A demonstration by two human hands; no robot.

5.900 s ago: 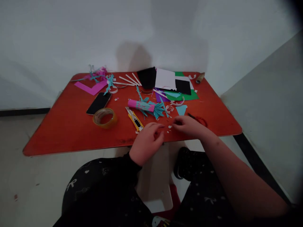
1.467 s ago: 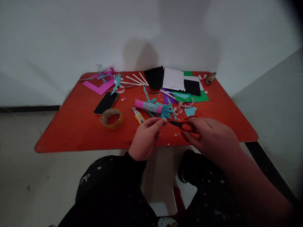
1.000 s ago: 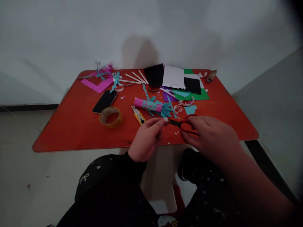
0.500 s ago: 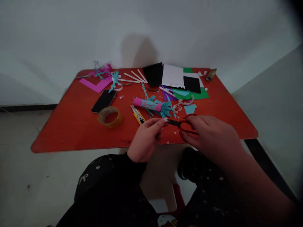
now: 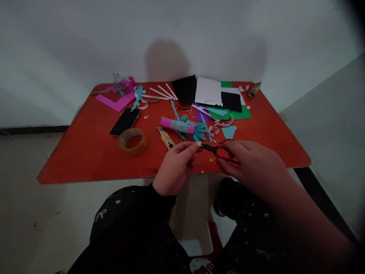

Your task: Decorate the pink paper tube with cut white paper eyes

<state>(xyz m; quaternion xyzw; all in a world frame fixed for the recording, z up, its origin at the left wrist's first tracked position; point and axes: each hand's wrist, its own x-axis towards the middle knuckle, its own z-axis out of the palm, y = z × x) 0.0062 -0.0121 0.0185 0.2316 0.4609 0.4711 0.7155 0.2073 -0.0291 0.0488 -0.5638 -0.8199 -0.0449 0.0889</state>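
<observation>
Between thumb and fingers, my left hand pinches a small piece of white paper. Red-handled scissors are in my right hand, their dark blades pointing left and reaching the paper's edge. Just beyond my hands lies a pink paper tube with light-blue scales, fins and a fringed tail, shaped like a fish. A yellow utility knife rests beside my left hand, its lower end hidden behind the fingers. Tiny white scraps lie on the table below the blades.
The red table stands against a wall. On its left are a roll of tape, a phone and a pink paper frame. Several white sticks, stacked coloured sheets and a cardboard tube lie toward the back.
The scissor handles look slightly wider apart. Both hands stay in nearly the same place, with the white paper still at the blades.
</observation>
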